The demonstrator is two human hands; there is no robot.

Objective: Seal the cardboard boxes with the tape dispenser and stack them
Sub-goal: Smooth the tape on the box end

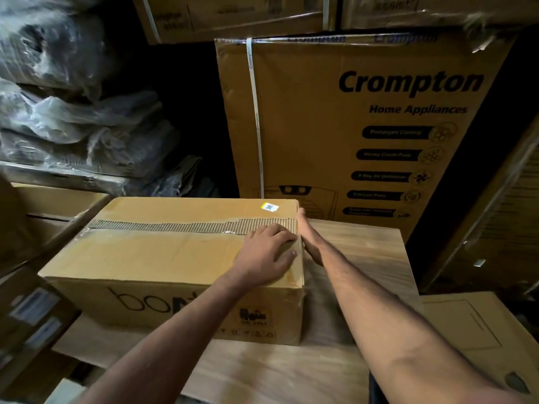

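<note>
A closed brown cardboard box (pixel 163 252) lies on a wooden table (pixel 291 371). A torn strip of bare corrugation runs along its top seam, and a small yellow label sits near its far right corner. My left hand (pixel 267 252) rests flat on the box top at its right end, fingers spread over the seam and the edge. My right hand (pixel 310 237) presses flat against the box's right side, fingers straight and pointing away from me. No tape dispenser shows in view.
A tall Crompton carton (pixel 364 126) stands behind the table at the right. More cartons (pixel 233 16) are stacked above it. Plastic-wrapped bundles (pixel 73 112) fill the left, with open boxes (pixel 58 205) below them. A flat cardboard sheet (pixel 472 325) lies at the right.
</note>
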